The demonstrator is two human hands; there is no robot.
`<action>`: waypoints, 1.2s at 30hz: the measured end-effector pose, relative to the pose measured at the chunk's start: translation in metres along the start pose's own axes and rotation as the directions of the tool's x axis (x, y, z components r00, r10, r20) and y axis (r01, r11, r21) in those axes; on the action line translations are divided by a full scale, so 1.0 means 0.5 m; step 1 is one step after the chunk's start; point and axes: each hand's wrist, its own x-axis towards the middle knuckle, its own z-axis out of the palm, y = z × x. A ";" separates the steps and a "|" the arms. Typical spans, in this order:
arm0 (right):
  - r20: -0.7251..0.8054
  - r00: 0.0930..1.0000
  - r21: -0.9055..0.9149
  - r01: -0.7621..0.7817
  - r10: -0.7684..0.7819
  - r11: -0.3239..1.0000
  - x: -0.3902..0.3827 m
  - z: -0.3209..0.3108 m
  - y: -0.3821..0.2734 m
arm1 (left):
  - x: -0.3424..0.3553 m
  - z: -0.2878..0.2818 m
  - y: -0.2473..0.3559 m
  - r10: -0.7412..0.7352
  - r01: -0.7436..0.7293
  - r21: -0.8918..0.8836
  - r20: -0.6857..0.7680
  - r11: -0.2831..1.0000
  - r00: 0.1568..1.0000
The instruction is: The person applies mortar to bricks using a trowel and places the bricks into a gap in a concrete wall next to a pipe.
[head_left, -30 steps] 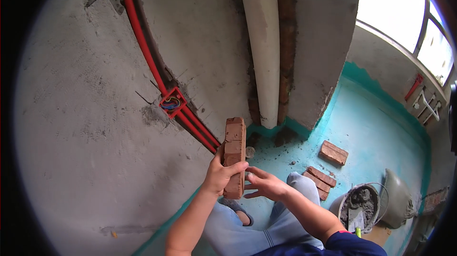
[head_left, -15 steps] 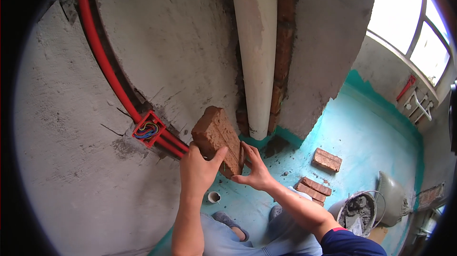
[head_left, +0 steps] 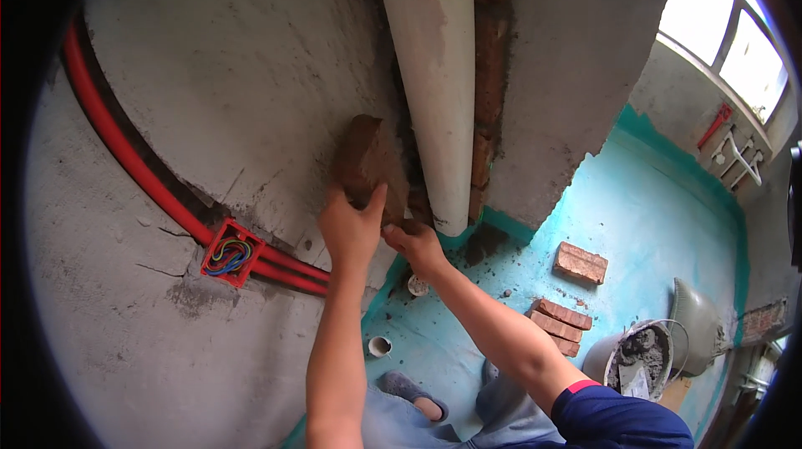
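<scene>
A reddish-brown brick [head_left: 365,154] is held tilted in front of the plastered wall section left of the white vertical pipe [head_left: 424,73]; whether it touches that wall I cannot tell. My left hand [head_left: 351,228] grips its lower left, thumb up along the brick's face. My right hand [head_left: 416,247] is closed on the brick's lower right end, with its fingertips partly hidden. Below and left of the hands, a red junction box [head_left: 230,252] with coloured wires sits in the wall, joined to red conduit [head_left: 125,157] in a groove.
On the turquoise floor [head_left: 660,215] lie a single brick [head_left: 579,264], several stacked bricks [head_left: 558,319] and rubble. A mortar bucket [head_left: 643,365] stands beside a grey sack [head_left: 693,315] at right. A short pipe opening [head_left: 380,346] is below. A window [head_left: 752,73] and white pipes [head_left: 739,161] are at the upper right.
Both hands have raised the brick and carried it toward the wall left of the vertical pipe, turning it on the way. The view has shifted, with the junction box now further left.
</scene>
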 end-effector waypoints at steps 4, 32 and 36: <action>-0.036 0.999 0.278 0.010 -0.001 0.960 0.045 -0.006 0.016 | 0.029 0.051 0.000 -0.052 0.050 0.062 0.030 0.997 0.998; -0.274 0.962 0.826 0.244 -0.016 0.508 0.215 -0.025 0.042 | 0.148 0.119 0.014 0.122 -0.213 0.320 0.283 0.923 0.951; -0.257 0.966 0.826 0.224 -0.007 0.517 0.209 -0.018 0.035 | 0.164 0.134 -0.024 0.291 -0.382 0.274 0.320 0.883 0.902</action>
